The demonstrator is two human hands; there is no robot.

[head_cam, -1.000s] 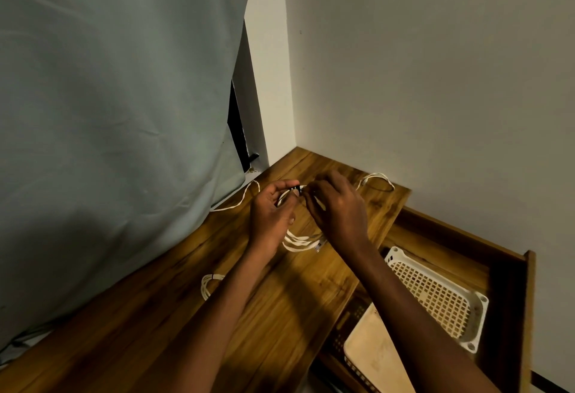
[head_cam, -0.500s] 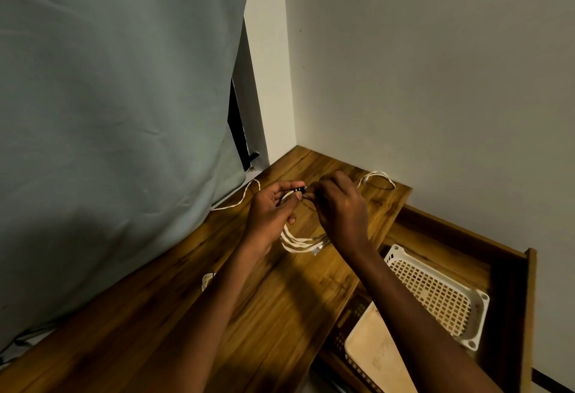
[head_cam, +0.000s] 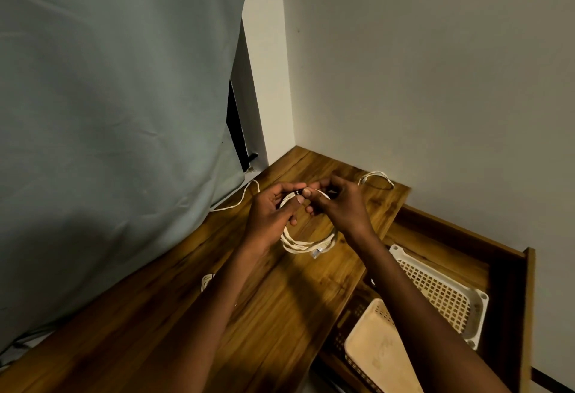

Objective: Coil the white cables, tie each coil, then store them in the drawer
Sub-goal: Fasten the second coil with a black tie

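On the far left I see a loose white cable (head_cam: pixel 239 201) trailing from under the grey curtain (head_cam: pixel 109 112), and a small coil (head_cam: pixel 206 282) lies on the counter (head_cam: pixel 280 315) beside my left forearm, half hidden by it. My left hand (head_cam: pixel 270 215) has its fingers (head_cam: pixel 291 189) curled, pinching the top of the coiled cable (head_cam: pixel 306 243) around a small dark tie (head_cam: pixel 299 194). The loop hangs down and toward me from that pinch, its long axis running away from the fingers, its lower end with a metal plug (head_cam: pixel 316 253) resting on the counter. My right hand (head_cam: pixel 342 206) meets the left at the same spot, fingers bent and pinching the tie end; both hands are equally near. I judge the tying is in hand. Further right another cable (head_cam: pixel 376 176) lies by the wall, then the open drawer (head_cam: pixel 510 268) with a white basket (head_cam: pixel 441 293). I can read no writing or brand anywhere.
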